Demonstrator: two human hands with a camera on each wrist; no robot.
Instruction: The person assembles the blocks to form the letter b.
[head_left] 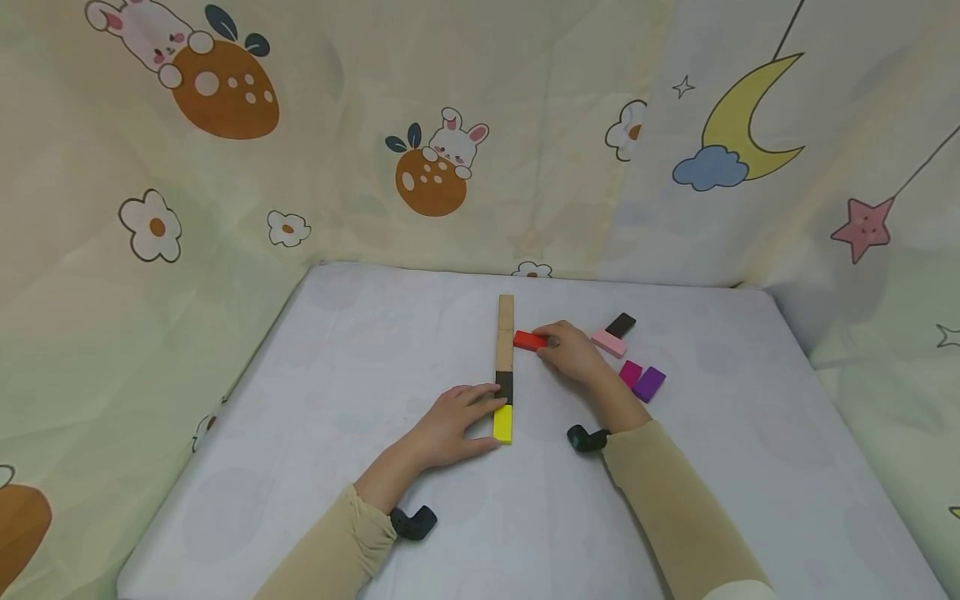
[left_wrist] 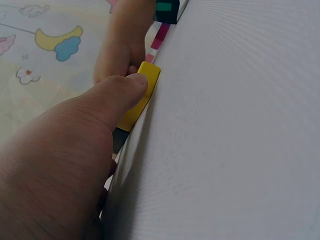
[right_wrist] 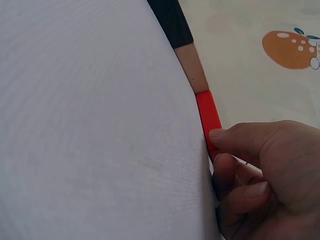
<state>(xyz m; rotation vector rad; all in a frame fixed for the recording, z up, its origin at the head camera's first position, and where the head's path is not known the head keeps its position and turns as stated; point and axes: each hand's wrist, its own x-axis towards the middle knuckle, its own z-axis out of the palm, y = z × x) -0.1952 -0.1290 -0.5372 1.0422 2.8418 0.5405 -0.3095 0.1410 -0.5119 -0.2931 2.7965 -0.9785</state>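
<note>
A straight row of blocks lies on the table, with natural wood blocks (head_left: 506, 333) at the far end, then a black block (head_left: 504, 387) and a yellow block (head_left: 502, 425). My left hand (head_left: 448, 427) rests at the row's near end from the left. Its thumb touches the yellow block's near end, and its extended fingers lie at the black block and the black-yellow joint. My right hand (head_left: 576, 354) pinches a red block (right_wrist: 209, 112) between thumb and fingers. The red block lies crosswise, its left end against or very near the row's right side.
Right of my right hand lie a second black block (head_left: 621, 324), a pink block (head_left: 609, 343), a magenta block (head_left: 630, 372) and a purple block (head_left: 649, 384). A white cloth covers the table (head_left: 300, 417). Patterned fabric (head_left: 337, 167) hangs behind and at the sides.
</note>
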